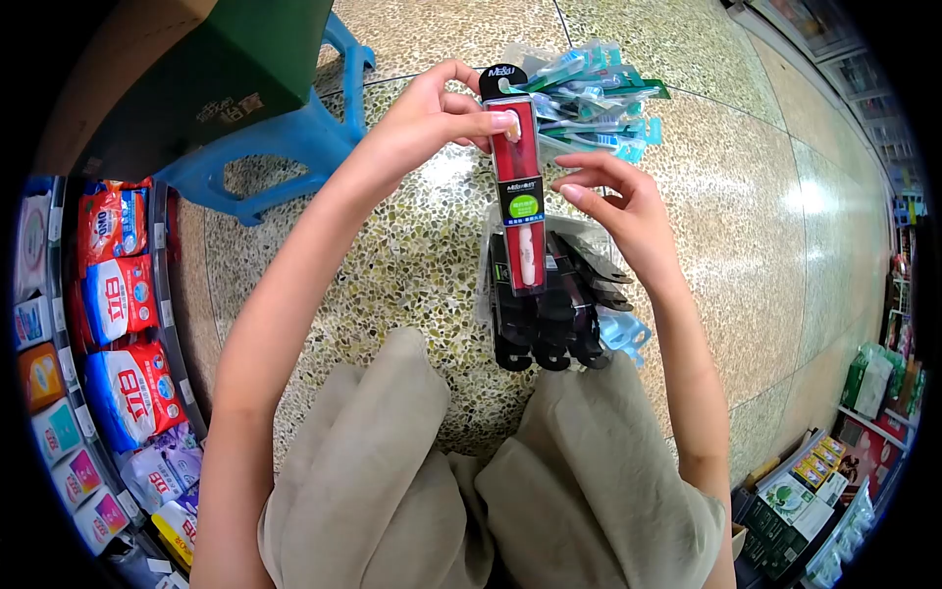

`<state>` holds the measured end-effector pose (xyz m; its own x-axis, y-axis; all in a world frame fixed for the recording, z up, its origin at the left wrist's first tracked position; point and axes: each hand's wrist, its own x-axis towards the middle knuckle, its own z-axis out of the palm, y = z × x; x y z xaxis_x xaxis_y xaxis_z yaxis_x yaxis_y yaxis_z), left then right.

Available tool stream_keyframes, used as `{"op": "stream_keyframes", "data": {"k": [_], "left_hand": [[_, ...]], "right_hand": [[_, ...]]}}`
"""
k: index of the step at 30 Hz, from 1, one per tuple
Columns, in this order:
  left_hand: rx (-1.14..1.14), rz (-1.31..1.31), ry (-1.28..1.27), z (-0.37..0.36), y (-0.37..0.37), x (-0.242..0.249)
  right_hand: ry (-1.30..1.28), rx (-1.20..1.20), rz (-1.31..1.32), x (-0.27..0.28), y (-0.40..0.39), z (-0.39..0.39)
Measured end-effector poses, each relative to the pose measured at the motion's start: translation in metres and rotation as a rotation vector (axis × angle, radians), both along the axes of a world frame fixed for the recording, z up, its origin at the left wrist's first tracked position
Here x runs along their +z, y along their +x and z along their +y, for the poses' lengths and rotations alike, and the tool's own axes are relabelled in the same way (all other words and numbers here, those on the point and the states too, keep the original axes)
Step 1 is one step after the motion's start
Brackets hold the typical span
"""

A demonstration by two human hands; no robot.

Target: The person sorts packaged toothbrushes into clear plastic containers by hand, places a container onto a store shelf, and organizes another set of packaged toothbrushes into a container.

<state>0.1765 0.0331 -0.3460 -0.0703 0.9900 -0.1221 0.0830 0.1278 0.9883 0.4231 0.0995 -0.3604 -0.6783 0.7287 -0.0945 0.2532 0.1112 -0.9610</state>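
My left hand [449, 110] pinches the upper end of a packaged toothbrush [516, 162], thumb on its front. The pack has a red backing, a black hang tab on top and a clear cover, and it is held nearly upright. Just to its right is my right hand [628, 206], fingers apart and holding nothing; a small gap seems to separate it from the pack. Below lie several black toothbrush packs [554, 329] in a clear plastic container [484, 285], partly hidden by the held pack. Beyond my hands is a pile of teal and clear toothbrush packs [601, 103].
A blue plastic stool [260, 172] carries a green cardboard box [235, 59] at upper left. Shelves with detergent bags [132, 393] line the left side. More stocked shelves [873, 393] run along the right. The floor [392, 255] is speckled stone.
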Motion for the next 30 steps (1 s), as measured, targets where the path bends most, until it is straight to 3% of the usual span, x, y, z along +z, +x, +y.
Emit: {"op": "stream_keyframes", "data": {"k": [30], "left_hand": [[0.020, -0.018, 0.036, 0.0003, -0.0012, -0.0034]], "right_hand": [[-0.018, 0.011, -0.028, 0.0025, 0.0016, -0.0017]]}}
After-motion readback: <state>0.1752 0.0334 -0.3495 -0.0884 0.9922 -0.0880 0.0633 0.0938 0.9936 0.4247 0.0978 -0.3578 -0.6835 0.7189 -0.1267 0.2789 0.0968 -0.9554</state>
